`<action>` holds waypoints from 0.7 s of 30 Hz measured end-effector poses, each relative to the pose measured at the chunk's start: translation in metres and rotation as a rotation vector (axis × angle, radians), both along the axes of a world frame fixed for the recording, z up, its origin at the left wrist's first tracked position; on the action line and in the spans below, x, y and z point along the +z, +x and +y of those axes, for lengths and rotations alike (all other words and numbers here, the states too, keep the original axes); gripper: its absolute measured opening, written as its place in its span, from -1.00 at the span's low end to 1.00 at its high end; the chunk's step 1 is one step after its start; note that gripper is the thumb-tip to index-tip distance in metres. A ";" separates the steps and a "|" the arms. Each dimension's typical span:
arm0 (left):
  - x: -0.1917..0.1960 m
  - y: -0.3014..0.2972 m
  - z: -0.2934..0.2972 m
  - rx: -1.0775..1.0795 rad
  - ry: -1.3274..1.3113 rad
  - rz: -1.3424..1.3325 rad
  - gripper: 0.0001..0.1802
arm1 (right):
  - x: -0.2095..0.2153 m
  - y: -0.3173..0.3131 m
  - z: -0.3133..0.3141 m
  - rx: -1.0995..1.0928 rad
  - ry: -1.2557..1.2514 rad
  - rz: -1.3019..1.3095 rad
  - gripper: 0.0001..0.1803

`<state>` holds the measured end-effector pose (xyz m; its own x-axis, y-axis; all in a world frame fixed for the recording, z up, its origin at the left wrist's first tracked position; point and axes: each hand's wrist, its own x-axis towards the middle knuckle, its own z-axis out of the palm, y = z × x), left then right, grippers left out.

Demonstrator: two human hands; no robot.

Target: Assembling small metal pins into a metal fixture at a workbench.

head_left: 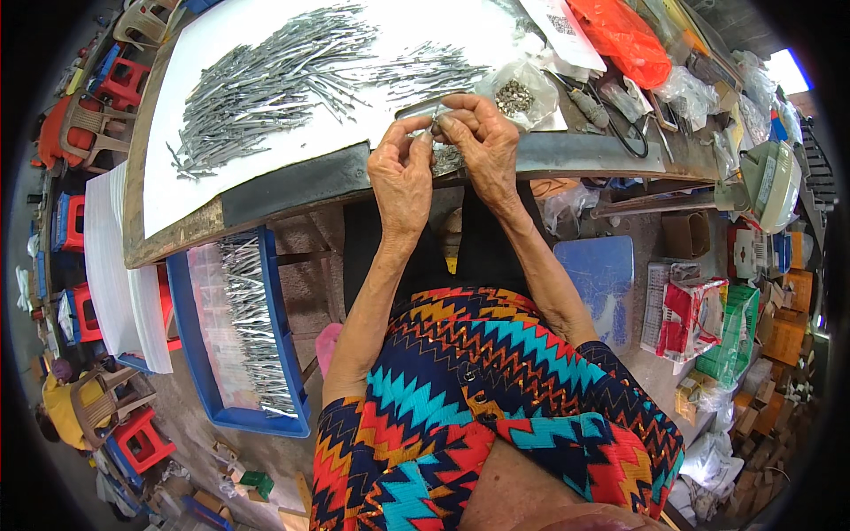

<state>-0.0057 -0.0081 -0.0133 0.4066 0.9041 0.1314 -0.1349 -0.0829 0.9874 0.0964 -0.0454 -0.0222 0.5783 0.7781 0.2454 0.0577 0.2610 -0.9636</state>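
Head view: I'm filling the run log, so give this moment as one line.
left hand: pinching small metal part | right hand: on same part | pile of metal strips: on white sheet | blue tray: holds strips

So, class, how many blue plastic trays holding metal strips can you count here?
1: the blue plastic tray sits lower left, under the workbench edge, beside the person's left arm. Others may be hidden in the clutter.

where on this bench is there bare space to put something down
Free: the white sheet along its near-left edge, below the pile of metal strips, and the strip between that pile and the left hand. Crowded: the right end, with the bag of small parts, orange bag and scissors.
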 end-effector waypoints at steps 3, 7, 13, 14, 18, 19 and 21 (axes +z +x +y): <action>0.000 0.002 -0.001 0.011 -0.003 -0.007 -0.84 | -0.005 -0.003 0.002 -0.043 0.020 -0.081 -0.78; 0.000 0.002 -0.001 0.020 0.029 -0.008 -0.84 | -0.003 -0.013 0.004 -0.135 0.010 -0.200 -0.82; 0.001 0.000 -0.004 -0.090 -0.157 -0.108 -0.82 | -0.002 -0.001 0.006 -0.068 -0.035 0.028 -0.78; 0.002 0.000 -0.003 -0.090 -0.158 -0.108 -0.82 | 0.000 -0.001 0.006 -0.062 -0.033 0.103 -0.76; 0.006 -0.002 -0.002 -0.068 -0.208 -0.163 -0.82 | 0.000 -0.016 0.004 -0.063 0.033 0.004 -0.75; 0.007 -0.002 -0.004 -0.084 -0.218 -0.172 -0.82 | -0.002 -0.011 0.004 -0.065 0.032 0.005 -0.75; 0.007 -0.002 -0.005 -0.076 -0.219 -0.171 -0.82 | -0.002 -0.002 0.003 0.039 0.060 0.288 -0.73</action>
<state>-0.0073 -0.0129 -0.0065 0.4630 0.8863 0.0087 -0.2990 0.1470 0.9429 0.0945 -0.0419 -0.0242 0.6004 0.7904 0.1218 -0.2271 0.3146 -0.9217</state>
